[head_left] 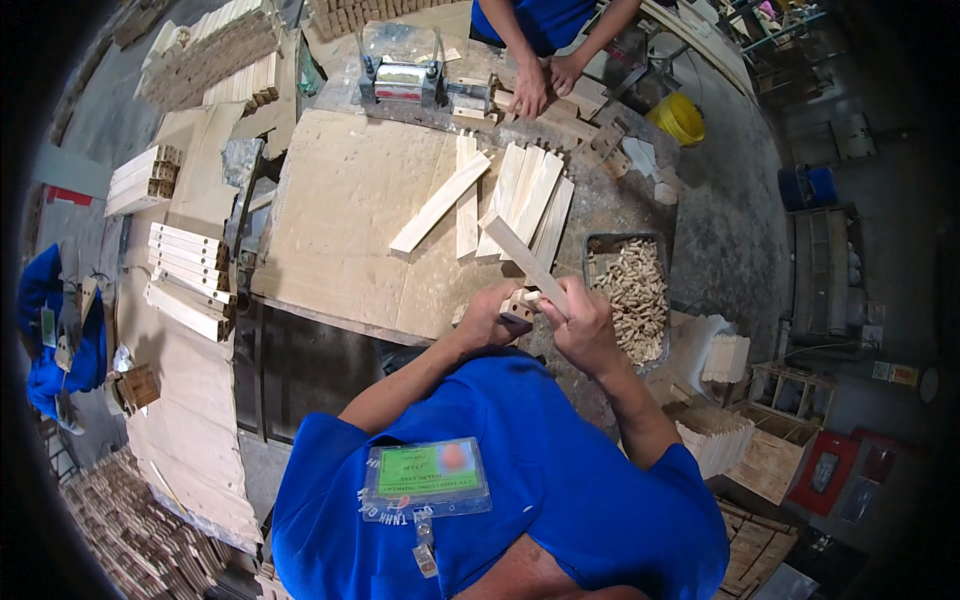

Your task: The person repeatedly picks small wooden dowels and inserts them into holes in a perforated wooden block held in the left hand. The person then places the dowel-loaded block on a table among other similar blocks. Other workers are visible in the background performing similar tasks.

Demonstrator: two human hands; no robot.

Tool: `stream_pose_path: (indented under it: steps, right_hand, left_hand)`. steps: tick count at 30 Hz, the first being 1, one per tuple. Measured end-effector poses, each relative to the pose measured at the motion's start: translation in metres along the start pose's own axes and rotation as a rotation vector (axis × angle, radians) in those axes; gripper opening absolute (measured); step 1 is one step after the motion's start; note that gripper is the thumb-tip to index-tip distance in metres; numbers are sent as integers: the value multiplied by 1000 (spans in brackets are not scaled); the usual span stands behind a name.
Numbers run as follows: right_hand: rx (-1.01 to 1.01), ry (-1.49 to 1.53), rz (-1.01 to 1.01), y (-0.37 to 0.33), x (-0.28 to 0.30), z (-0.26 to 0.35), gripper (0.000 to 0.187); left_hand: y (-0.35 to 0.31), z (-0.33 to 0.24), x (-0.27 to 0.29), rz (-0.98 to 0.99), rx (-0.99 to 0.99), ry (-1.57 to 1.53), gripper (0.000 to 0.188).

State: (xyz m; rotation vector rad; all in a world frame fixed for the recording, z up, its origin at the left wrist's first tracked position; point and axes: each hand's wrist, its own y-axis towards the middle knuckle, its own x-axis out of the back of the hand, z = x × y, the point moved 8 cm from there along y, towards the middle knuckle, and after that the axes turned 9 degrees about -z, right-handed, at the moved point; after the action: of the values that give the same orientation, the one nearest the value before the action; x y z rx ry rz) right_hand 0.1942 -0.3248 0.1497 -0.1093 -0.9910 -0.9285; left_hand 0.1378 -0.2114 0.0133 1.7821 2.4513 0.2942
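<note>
Close in front of my chest, my left hand (487, 316) is closed round a pale wooden piece with drilled holes (519, 306); its fingers hide most of that piece. My right hand (584, 328) grips a flat wooden slat (522, 258) that slants up and to the left. A short light peg-like bit shows between the two hands, partly covered by the fingers. Just beyond them, several loose wooden slats (522, 195) lie side by side on the cardboard-covered table (340, 200). To the right of my right hand stands a dark tray (663, 262) full of small wooden dowels (632, 295).
Across the table, another person's hands (545, 85) handle wood beside a metal clamp-like machine (405, 82). Stacked drilled bars (190, 270) lie at left. A yellow bucket (677, 120) stands at far right, and a second person (65, 335) is at the left edge.
</note>
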Motion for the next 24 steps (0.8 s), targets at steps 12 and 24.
stream_pose_path:
  steps: [12, 24]
  right_hand:
    - [-744, 884, 82, -114, -36, -31, 37]
    - [-113, 561, -443, -51, 82, 19, 34]
  left_hand:
    - [15, 4, 65, -192, 176, -11, 27]
    - [17, 9, 83, -80, 273, -60, 27]
